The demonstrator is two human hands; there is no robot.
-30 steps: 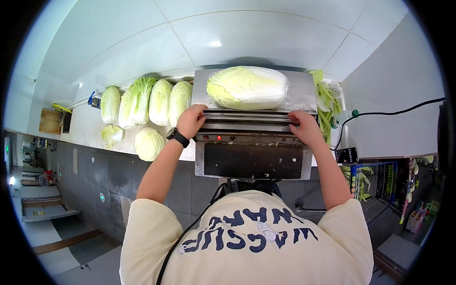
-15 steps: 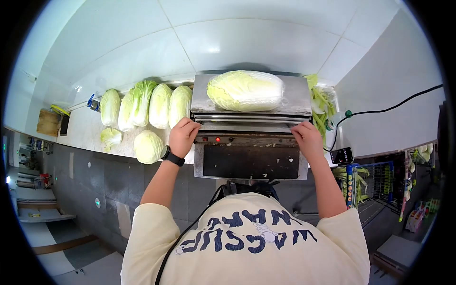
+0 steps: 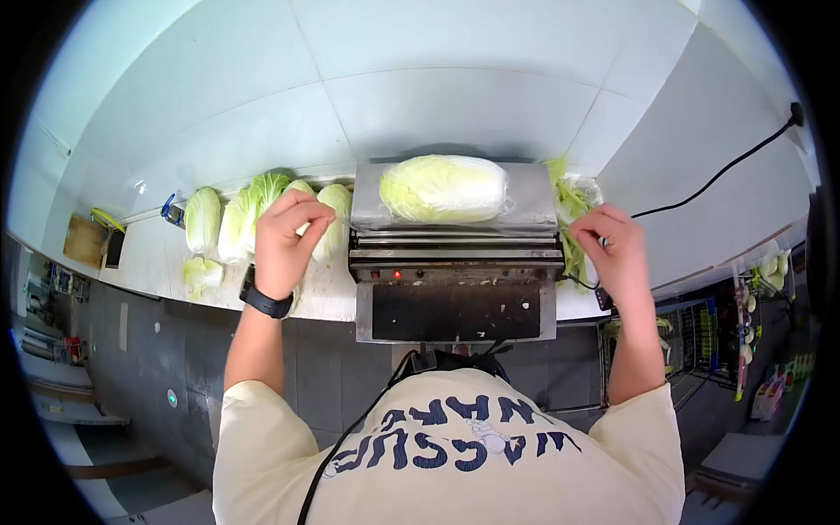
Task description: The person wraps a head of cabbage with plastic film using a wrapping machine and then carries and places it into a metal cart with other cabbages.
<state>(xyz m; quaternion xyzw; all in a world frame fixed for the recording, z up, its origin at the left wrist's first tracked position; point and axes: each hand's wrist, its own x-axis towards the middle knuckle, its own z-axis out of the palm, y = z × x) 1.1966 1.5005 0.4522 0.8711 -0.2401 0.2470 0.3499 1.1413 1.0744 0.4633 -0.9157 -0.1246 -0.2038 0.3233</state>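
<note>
Both left hand (image 3: 287, 238) and right hand (image 3: 618, 249) pinch thin, clear plastic film (image 3: 353, 227) beside an oblong, wrinkled cabbage (image 3: 444, 188).

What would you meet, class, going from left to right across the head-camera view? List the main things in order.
Blue-topped object, leftmost whole cabbage, left hand, horizontal cabbage on the metal machine, right hand, black plug.

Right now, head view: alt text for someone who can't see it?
A person's left hand and right hand, fingertips pinched, hold what looks like clear film at either side of a metal machine with a lit red light. A pale green cabbage lies on its far part. More cabbages are left of it, green leaves right.
</note>
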